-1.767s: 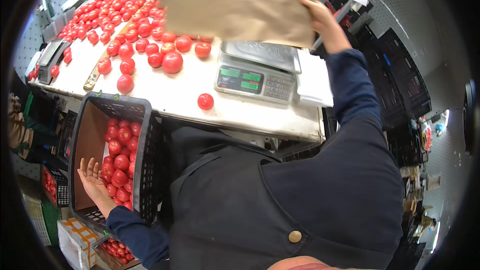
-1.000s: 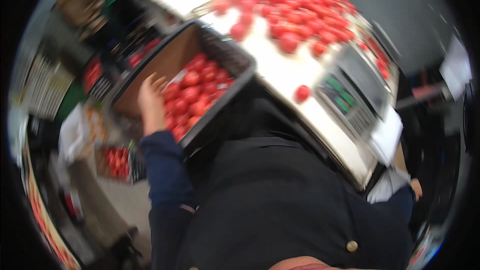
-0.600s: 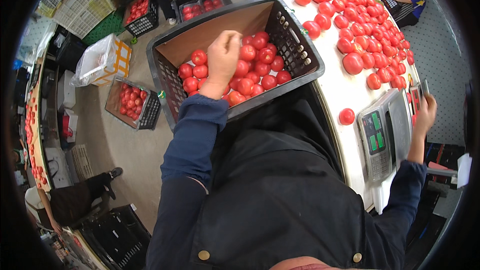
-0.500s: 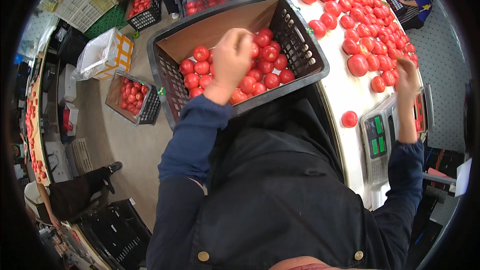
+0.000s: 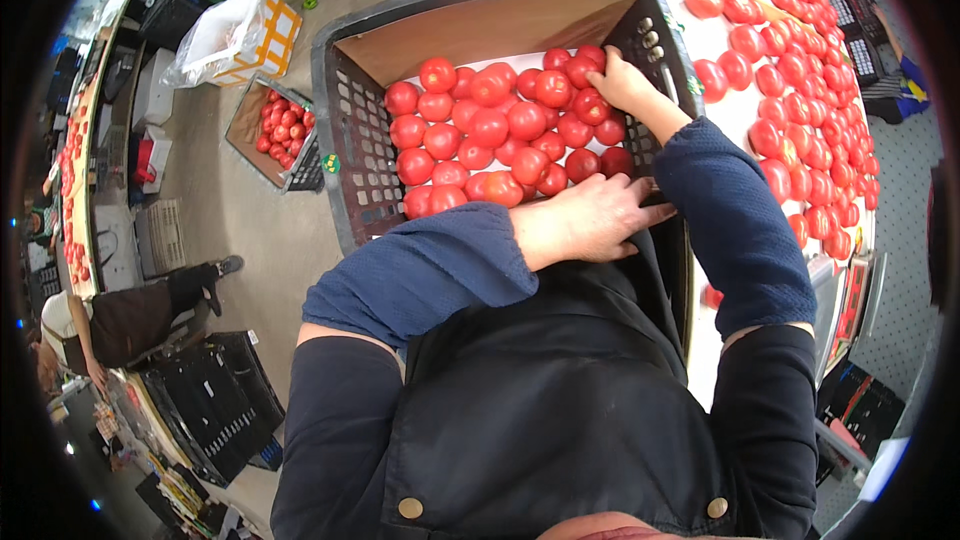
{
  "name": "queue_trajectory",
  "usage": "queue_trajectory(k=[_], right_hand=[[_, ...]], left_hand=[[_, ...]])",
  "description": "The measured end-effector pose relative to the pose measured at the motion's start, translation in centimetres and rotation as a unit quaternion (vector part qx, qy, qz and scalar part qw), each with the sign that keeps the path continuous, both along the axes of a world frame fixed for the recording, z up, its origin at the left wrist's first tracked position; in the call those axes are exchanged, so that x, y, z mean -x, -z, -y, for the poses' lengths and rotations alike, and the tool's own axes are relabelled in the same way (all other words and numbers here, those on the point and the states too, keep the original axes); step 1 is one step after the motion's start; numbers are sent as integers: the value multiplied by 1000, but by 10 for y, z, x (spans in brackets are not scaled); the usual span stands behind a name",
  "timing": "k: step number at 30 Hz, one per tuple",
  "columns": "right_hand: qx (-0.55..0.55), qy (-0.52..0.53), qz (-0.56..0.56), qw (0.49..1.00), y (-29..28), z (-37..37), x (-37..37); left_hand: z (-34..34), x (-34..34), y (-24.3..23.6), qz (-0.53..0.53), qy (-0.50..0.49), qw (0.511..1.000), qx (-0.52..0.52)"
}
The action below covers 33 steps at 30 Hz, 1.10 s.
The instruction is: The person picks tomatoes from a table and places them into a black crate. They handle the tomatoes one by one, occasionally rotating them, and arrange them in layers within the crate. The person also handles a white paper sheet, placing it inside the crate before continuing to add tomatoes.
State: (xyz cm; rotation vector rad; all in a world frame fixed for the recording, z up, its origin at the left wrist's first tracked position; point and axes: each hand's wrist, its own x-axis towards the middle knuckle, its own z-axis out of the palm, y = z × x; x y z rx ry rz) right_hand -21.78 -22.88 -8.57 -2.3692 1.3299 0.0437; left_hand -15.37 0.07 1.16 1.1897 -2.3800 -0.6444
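Observation:
Red tomatoes (image 5: 487,128) lie in a layer inside a large black plastic crate (image 5: 335,90) with perforated ends. Brown card lines its far wall. My right hand (image 5: 632,88) reaches into the crate's right end, its fingers bent against a tomato (image 5: 592,107) near that wall; some fingertips are hidden. My left hand (image 5: 590,220) lies across the near rim at the right corner, fingers spread, holding nothing. Blue sleeves cover both forearms.
A white table (image 5: 705,360) on the right carries many tomatoes (image 5: 815,140). A scale (image 5: 825,305) is partly hidden behind my right arm. On the floor at left stand a smaller tomato crate (image 5: 285,130) and a white box (image 5: 235,35). A co-worker (image 5: 130,325) sits far left.
My right hand has moved from the table beside the scale into the crate's right end. My left hand has come down from over the tomatoes to the near rim. The view has shifted.

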Motion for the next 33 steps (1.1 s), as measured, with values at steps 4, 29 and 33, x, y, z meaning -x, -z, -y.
queue_trajectory(k=[4, 29, 33], right_hand=[[-71, 112, -39, 990, 45, 25, -12], [-105, -435, 175, 877, -35, -121, -101], [-133, -573, 118, 800, 11, -180, -128]], left_hand=[[1, -2, 4, -34, -8, 999, -10], [-14, 18, 30, 38, -119, 985, 115], [-9, 46, 55, -74, -160, 981, 83]])
